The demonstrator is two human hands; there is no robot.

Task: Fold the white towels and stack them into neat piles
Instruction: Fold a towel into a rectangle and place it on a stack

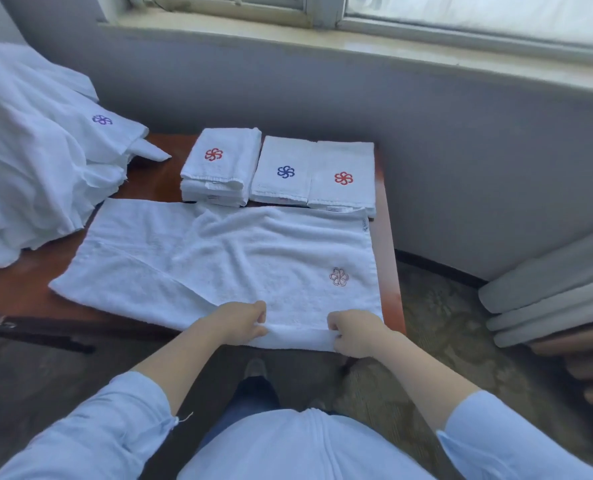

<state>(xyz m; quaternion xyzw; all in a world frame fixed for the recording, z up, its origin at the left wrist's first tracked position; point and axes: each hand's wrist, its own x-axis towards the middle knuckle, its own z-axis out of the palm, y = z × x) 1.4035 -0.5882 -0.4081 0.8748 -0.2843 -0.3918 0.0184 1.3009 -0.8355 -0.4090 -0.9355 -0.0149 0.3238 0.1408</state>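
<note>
Pinching hands: left hand (244, 322) and right hand (355, 332) each nip the near hem of the spread towel (218, 258), fingers curled.
Spread towel: flat on the table (156, 181), running away from the grip — mostly leftward.
Folded piles (281, 171): three, beyond the grip, at the towel's far edge.
Loose heap (35, 150): far left of the grip.

One wide-angle camera on the person's head looks forward and steeply down, close over the tabletop (156, 181). The left hand (243, 320) and right hand (355, 332) sit low in the centre, at the near edge of the spread towel (218, 258). The wall (461, 150) and window sill (357, 41) bow across the top.
</note>
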